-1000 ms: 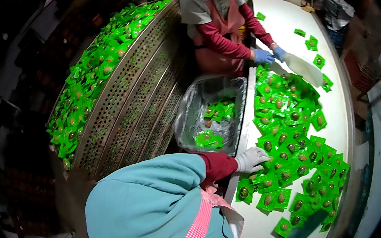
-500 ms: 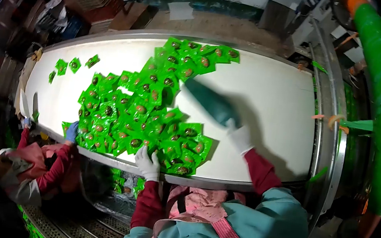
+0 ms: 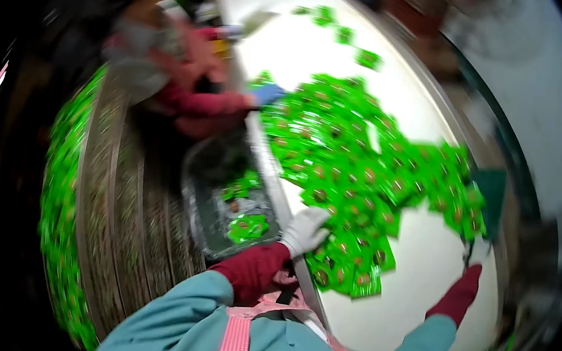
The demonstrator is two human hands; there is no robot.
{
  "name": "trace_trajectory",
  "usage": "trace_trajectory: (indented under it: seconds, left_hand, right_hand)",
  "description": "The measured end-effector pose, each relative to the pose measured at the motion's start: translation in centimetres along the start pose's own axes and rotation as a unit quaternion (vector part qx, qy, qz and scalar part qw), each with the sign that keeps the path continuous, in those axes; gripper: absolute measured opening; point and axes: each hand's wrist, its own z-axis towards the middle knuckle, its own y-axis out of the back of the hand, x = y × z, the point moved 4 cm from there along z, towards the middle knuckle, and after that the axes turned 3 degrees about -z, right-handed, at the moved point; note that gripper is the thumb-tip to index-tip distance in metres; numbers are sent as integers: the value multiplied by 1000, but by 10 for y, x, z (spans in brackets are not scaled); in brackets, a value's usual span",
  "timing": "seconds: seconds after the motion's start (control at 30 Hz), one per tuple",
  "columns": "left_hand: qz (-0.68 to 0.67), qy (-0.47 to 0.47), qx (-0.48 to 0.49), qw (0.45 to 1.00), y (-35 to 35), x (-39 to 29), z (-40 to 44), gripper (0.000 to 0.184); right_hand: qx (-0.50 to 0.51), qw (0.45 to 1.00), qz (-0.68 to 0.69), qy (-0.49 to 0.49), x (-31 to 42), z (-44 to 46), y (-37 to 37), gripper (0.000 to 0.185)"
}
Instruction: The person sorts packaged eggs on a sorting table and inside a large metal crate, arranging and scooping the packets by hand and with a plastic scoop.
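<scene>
Green packets lie in a broad, overlapping layer across the white desk, many showing a brown or dark oval through the film; a few lie apart near the far end. The person's left hand, in a white glove, rests at the desk's near rim against the packets, its fingers loosely bent and a little apart, gripping nothing that shows; it seems set there to bound the layer on that side. Across the desk, the right hand has its fingers closed around the near end of a dark green board, though blur hides how each finger lies. The board stands beside the packets' outer edge, probably held by its end so that its broad face can bear on several at once. Beside the desk is a bin with what looks like a clear plastic liner, likely kept close for short reach; two small clusters of packets lie in it. Further left, long metal trays run side by side, the outermost heaped with packets. A co-worker's blue-gloved hand touches the layer's far left edge, its fingers too blurred to read.
</scene>
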Motion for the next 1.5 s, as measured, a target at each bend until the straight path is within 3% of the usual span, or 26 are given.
trace_trajectory:
  seconds: [0.03, 0.07, 0.17, 0.47, 0.53, 0.57, 0.6, 0.67, 0.7, 0.77, 0.8, 0.83, 0.9, 0.93, 0.97, 1.0, 1.03, 1.07, 1.1, 1.17, 1.27, 1.3, 1.4, 1.43, 1.47, 1.5]
  left_hand:
    - [-16, 19, 26, 999, 4, -2, 3, 43]
    - [-23, 3, 3, 1000, 9, -3, 1, 45]
    - [-1, -52, -84, 995, -5, 9, -11, 48]
    - [-53, -22, -158, 986, -1, 16, -13, 56]
    - [-72, 7, -101, 992, 11, 6, -11, 55]
    - [-84, -49, -180, 979, 36, -4, -19, 52]
    - [-135, -49, -145, 979, 37, -3, -16, 52]
    - [-100, -52, -139, 984, 46, -7, -10, 51]
    - [-103, -21, -86, 991, 54, -7, -4, 52]
    - [-68, -34, -138, 988, 38, 2, -4, 61]
    - [-70, -35, -127, 989, 38, 0, -2, 63]
    - [-34, -59, -162, 984, 39, -2, -1, 63]
    - [-95, -89, -106, 986, 27, -26, 7, 68]
    - [-289, -38, -79, 953, 25, -15, 10, 74]
    - [-304, -18, -29, 952, 19, -21, 18, 77]
    - [-215, -48, -77, 972, 31, -10, 17, 73]
    - [-79, -77, -118, 987, 38, 6, 20, 70]
    - [-43, -96, -150, 983, 46, 18, 26, 70]
    - [-8, -107, -193, 975, 49, 30, 34, 71]
    - [27, -154, -239, 958, 79, 80, 44, 75]
    - [137, -221, 195, 946, 252, 320, 296, 38]
    - [80, -309, 165, 933, 251, 315, 296, 36]
    - [146, -327, 233, 904, 222, 305, 313, 40]
    - [-159, -293, 307, 892, 213, 298, 315, 42]
    - [-444, -221, 346, 797, 223, 304, 313, 44]
    - [-685, 48, 370, 626, 228, 330, 306, 46]
  right_hand:
    - [42, 997, -12, 69, 16, 12, -16, 37]
    - [107, 992, -60, -23, 38, 14, -33, 35]
    - [188, 979, -80, 22, 69, 36, -103, 30]
    - [298, 952, -59, 32, 71, -33, -174, 23]
    - [357, 928, -66, 82, 51, -52, -175, 46]
    - [303, 942, -117, 82, 24, -24, -159, 39]
    - [173, 959, -197, 108, 23, -38, -142, 34]
    - [166, 973, -115, 115, 66, -136, -163, 27]
    - [88, 990, -100, 43, 107, -206, -177, 24]
    - [67, 988, -105, 93, 85, -194, -169, 23]
    - [103, 909, -354, 195, 100, -224, -171, 29]
    - [88, 763, -558, 313, 117, -256, -173, 36]
    - [49, 880, -460, 110, 150, -332, -135, 46]
    - [50, 915, -387, 101, 160, -351, -145, 41]
    - [34, 896, -402, 188, 159, -348, -151, 36]
    - [12, 867, -418, 272, 156, -349, -156, 33]
    - [11, 877, -394, 273, 153, -350, -171, 34]
    - [-2, 849, -463, 256, 149, -348, -202, 35]
    - [-108, 796, -462, 375, 134, -335, -232, 38]
    - [-138, 769, -479, 400, 153, -402, -271, 41]
    - [-148, 748, -463, 452, 125, -437, -275, 42]
    - [-131, 743, -495, 432, 122, -453, -276, 42]
    - [-181, 752, -480, 414, 114, -465, -272, 37]
    - [-155, 799, -444, 375, 118, -459, -262, 35]
    - [-118, 842, -401, 341, 122, -455, -258, 33]
    - [-105, 869, -343, 342, 143, -481, -232, 28]
